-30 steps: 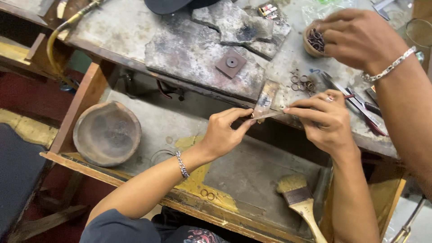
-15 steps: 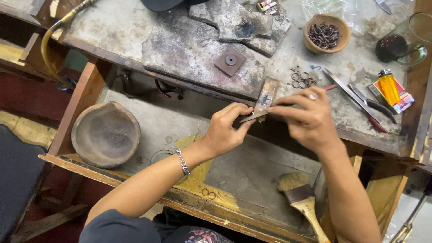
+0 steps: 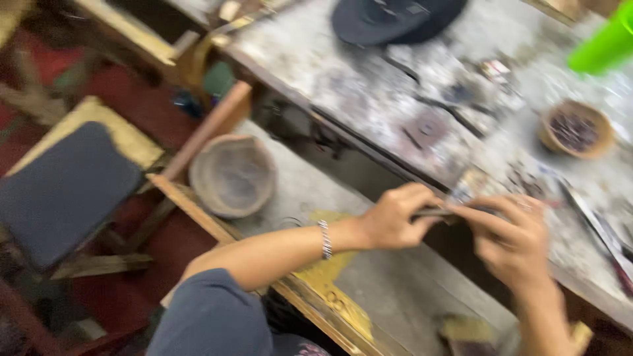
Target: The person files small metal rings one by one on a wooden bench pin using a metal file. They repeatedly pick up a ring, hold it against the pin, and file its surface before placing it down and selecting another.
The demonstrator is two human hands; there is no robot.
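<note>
Pinching dark strip between both hands' fingers

Clay bowl, black cap, bench

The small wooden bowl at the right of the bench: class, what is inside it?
The small wooden bowl holds a dark heap of little pieces; blur hides what they are. The bowl's bottom is covered by them.

A beaded silver bracelet circles the left wrist; at seven o'clock, a seemingly grey-blue sleeve.
</note>
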